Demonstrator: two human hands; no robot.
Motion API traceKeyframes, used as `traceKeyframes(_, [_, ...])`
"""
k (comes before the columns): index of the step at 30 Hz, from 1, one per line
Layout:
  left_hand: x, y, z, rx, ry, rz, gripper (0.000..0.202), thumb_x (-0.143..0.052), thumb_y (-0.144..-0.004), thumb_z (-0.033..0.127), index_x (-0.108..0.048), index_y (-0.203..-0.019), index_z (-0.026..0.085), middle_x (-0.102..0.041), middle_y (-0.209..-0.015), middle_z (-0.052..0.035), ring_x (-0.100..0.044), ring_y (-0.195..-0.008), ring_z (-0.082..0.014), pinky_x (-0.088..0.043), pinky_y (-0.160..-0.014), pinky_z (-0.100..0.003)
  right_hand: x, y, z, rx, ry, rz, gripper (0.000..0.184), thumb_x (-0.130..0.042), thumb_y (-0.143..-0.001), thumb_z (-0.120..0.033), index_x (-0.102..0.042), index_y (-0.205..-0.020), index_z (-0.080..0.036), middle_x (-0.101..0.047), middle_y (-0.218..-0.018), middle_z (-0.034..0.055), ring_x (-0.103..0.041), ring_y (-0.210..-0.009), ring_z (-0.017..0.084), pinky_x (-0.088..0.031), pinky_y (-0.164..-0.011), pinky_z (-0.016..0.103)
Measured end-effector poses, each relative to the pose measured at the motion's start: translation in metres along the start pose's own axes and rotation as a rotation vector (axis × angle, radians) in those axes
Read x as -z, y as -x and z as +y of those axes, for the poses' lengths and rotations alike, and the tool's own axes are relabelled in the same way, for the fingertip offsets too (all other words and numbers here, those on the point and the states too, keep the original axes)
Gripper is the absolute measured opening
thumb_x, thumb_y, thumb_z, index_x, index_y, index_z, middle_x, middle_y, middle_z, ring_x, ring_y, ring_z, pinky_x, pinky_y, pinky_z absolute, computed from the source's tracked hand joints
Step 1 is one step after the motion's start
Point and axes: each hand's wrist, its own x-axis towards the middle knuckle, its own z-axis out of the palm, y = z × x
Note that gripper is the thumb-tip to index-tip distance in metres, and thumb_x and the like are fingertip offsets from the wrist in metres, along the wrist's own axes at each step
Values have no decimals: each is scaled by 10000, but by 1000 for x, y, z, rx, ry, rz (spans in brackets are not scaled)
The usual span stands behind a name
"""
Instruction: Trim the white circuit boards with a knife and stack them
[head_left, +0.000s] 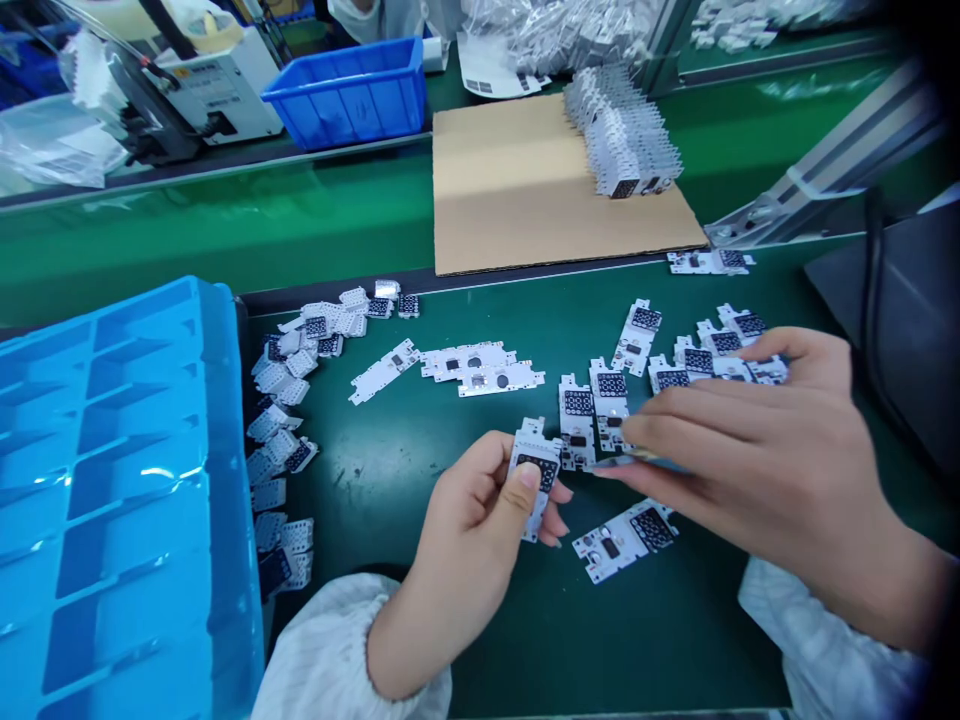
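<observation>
My left hand (480, 520) is closed on a white circuit board (534, 455) with a black patterned block, thumb pressed on its face. To the right, my right hand (750, 440) pinches a thin flat piece (630, 458) between thumb and fingers; it shows almost edge-on, so its kind is unclear. Below that hand a loose circuit board (626, 540) lies tilted on the green table. Two upright boards (577, 420) lie just beyond the left hand's board. A row of boards (697, 360) is partly hidden behind my right hand.
Small white perforated pieces (296, 370) lie in a curved heap beside a blue compartment tray (142, 450). Several boards (480, 365) lie mid-table. Behind are a cardboard sheet (510, 190) bearing a stack of boards (622, 130), a blue bin (352, 95) and a metal strut (825, 160).
</observation>
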Motion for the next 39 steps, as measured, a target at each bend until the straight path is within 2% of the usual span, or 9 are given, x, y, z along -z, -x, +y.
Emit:
traceKeyframes(3, [-2, 1, -2, -26, -75, 40, 216, -548, -854, 352, -540, -786, 147, -634, -731, -25, -604, -635, -104, -504, -615, -213, -2, 0, -5, -54, -117, 49, 190, -600, -846, -354, -570, -781, -178, -646, -693, 32, -580, -576, 165, -275, -760, 461])
traceKeyframes(6, [-3, 0, -3, -2, -10, -10, 179, -552, -855, 338, -561, -840, 160, -637, -752, -10, -613, -685, -99, -509, -637, -198, -12, 1, -18, -48, -133, 95, 73, -566, -854, -195, -590, -923, -186, -660, -787, 42, -584, -592, 144, -298, -752, 445])
traceKeyframes(9, [-2, 1, -3, -12, 26, -88, 180, -525, -875, 334, -601, -955, 192, -640, -794, -3, -613, -736, -106, -516, -654, -204, -19, 1, -29, -34, -119, 108, 133, -536, -845, -106, -589, -939, -184, -671, -803, 39, -599, -587, 129, -320, -735, 419])
traceKeyframes(14, [1, 3, -1, -144, -14, -198, 292, -434, -928, 270, -600, -1168, 274, -616, -1110, -22, -568, -1012, -143, -454, -925, -280, -16, -1, -30, -66, -101, 125, 130, -617, -826, -195, -586, -950, -168, -678, -806, 71, -623, -620, 174, -350, -696, 411])
traceKeyframes(17, [3, 3, 0, -134, 6, -228, 357, -407, -937, 242, -531, -1263, 320, -546, -1267, -22, -519, -1127, -169, -438, -956, -293, -14, 0, -29, -95, -135, 130, 157, -623, -820, -179, -584, -972, -170, -680, -812, 81, -627, -623, 182, -358, -692, 421])
traceKeyframes(27, [2, 0, 0, -123, 89, -212, 307, -503, -884, 189, -634, -1153, 259, -587, -1088, -58, -571, -978, -159, -462, -883, -277, -10, 0, -33, -111, -101, 90, 185, -606, -836, -145, -606, -1017, -181, -692, -826, 72, -635, -619, 179, -318, -722, 431])
traceKeyframes(33, [4, -1, -4, -109, 115, -178, 172, -565, -859, 272, -661, -990, 214, -630, -837, -11, -585, -800, -103, -474, -754, -215, -11, -1, -37, -106, -100, 124, 114, -623, -827, -146, -638, -933, -188, -695, -775, 40, -589, -529, 121, -305, -699, 397])
traceKeyframes(36, [4, -3, -10, -66, 123, -125, 152, -593, -839, 313, -621, -876, 167, -596, -772, 5, -564, -735, -82, -464, -684, -189, -14, -1, -37, -112, -154, 112, 114, -587, -865, -222, -632, -970, -228, -683, -825, 30, -511, -473, 67, -313, -711, 396])
traceKeyframes(39, [3, -4, -12, -6, 297, -164, 170, -559, -866, 306, -589, -932, 152, -624, -826, -12, -584, -761, -81, -474, -707, -194, -14, 1, -34, -153, -204, 101, 214, -523, -892, -349, -586, -1045, -212, -659, -852, 61, -572, -588, 128, -347, -707, 396])
